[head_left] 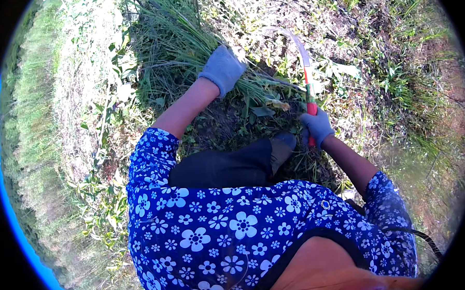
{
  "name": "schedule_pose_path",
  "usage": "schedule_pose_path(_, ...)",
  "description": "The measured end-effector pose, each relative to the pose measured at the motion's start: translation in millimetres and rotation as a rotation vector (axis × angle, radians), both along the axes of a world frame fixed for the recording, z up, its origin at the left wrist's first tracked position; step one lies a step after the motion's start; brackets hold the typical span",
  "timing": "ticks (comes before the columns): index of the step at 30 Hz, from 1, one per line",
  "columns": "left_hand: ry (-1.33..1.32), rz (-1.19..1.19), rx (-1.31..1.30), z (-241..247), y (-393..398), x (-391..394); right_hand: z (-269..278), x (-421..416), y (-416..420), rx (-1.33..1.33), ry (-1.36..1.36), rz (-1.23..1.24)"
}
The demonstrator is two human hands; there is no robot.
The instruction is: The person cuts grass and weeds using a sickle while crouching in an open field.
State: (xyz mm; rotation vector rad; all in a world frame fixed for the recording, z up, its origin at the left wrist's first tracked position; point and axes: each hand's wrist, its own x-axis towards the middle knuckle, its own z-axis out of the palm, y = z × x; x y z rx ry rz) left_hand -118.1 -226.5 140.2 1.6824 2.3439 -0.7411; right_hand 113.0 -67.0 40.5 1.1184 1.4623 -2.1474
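My left hand (223, 69), in a grey knitted glove, is closed around a bundle of long green grass stalks (189, 38). The stalks fan out to the upper left, and their lower ends stick out to the right of the glove. In my right hand (317, 126), gloved alike, is the red handle of a sickle (310, 93) with green wrapping near its neck. Its curved metal blade points up and bends to the left, over the ground and apart from the bundle. The fingertips of my left hand are hidden.
A shoe (283, 146) and a dark trouser leg (225, 166) show just below the bundle. Low leafy plants (103, 205) grow at the left, with tall grass (36, 114) beyond. More grass tufts (426, 125) stand at the right on weedy ground.
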Motion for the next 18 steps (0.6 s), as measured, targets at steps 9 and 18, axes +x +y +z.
schedule_pose_path(9,-0.004,-0.271,-0.047,-59.0,20.0,-84.8,-5.7,-19.8,-16.1,0.209,0.035,0.314)
schedule_pose_path(18,-0.073,-0.042,-0.258,-25.3,-2.8,4.3,8.1,100.9,-45.6,0.03,-0.045,0.202)
